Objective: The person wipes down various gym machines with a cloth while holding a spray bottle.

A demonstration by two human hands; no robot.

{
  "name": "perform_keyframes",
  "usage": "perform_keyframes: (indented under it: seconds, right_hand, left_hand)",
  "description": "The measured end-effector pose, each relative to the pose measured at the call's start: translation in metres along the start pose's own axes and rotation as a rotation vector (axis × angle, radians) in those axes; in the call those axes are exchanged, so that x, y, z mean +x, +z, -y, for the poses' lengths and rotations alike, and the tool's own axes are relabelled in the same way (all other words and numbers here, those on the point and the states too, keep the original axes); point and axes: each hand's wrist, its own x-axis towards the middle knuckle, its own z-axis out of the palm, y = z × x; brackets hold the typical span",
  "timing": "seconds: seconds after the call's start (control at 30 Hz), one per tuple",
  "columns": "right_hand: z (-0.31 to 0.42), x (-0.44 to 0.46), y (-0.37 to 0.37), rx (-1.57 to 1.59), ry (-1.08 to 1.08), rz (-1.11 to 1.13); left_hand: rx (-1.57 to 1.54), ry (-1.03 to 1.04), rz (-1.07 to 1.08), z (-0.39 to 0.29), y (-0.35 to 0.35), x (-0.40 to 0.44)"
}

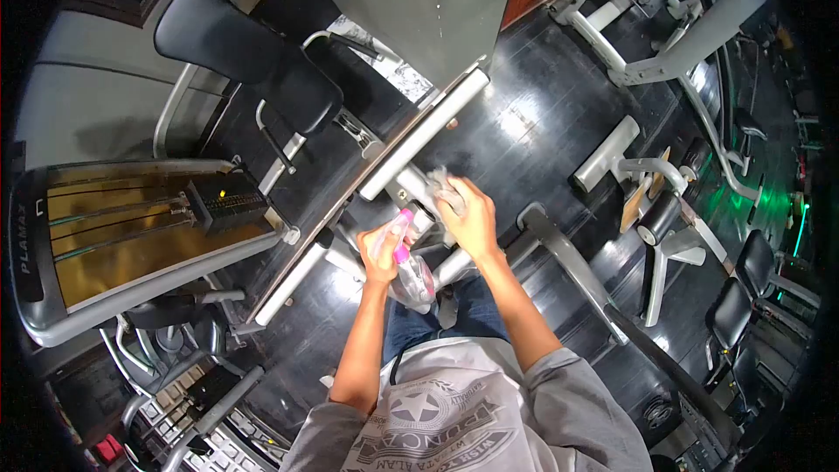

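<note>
The left hand (377, 249) was closed around the neck of a clear plastic spray bottle with a bright pink trigger head (415, 281), whose body hung below the grip, on its near side. The right hand (473, 217) was clamped on a crumpled grey cloth (444, 192), which bunched out past the fingers on the far left side, over a pale grey metal gym frame (426, 134); whether cloth met metal could not be told. "PLAMAX" ran up the black-and-gold weight-stack machine (157, 240) at left. A star and partly legible "PUNCA" marked the grey printed T-shirt (437, 419), its lower lettering folded and cut off. The bottle's far part was hidden by fingers, and the cloth was blurred.
</note>
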Motion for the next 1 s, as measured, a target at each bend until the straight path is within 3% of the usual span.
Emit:
perform_keyframes:
  seconds: [0.13,0.3,0.37,0.47,0.6,0.73,0.8,1.0]
  right_hand:
    - [0.015,0.048,0.027,0.066,0.008,0.056]
    - [-0.004,0.047,0.010,0.219,0.106,0.134]
    - [-0.019,0.039,-0.013,0.098,-0.036,0.259]
    - [-0.035,0.036,-0.045,0.052,0.144,0.461]
    - [-0.059,0.053,-0.025,0.099,0.220,0.308]
    - [-0.046,0.078,0.027,0.198,0.192,0.321]
    - [-0.040,0.083,0.042,0.002,0.295,0.577]
    - [-0.064,0.051,0.003,0.142,0.120,0.552]
  left_hand:
    - [0.000,-0.029,-0.001,0.000,-0.001,-0.001]
    - [-0.041,-0.077,-0.021,-0.001,0.001,-0.002]
    - [-0.049,-0.103,-0.034,-0.002,0.001,-0.003]
    - [-0.062,-0.124,-0.043,-0.004,0.000,-0.002]
    - [-0.043,-0.122,-0.034,0.000,-0.003,-0.005]
    - [-0.041,-0.136,-0.049,-0.003,-0.002,-0.005]
    - [-0.033,-0.134,-0.045,-0.003,-0.002,-0.006]
    - [-0.027,-0.164,-0.039,-0.003,-0.003,-0.007]
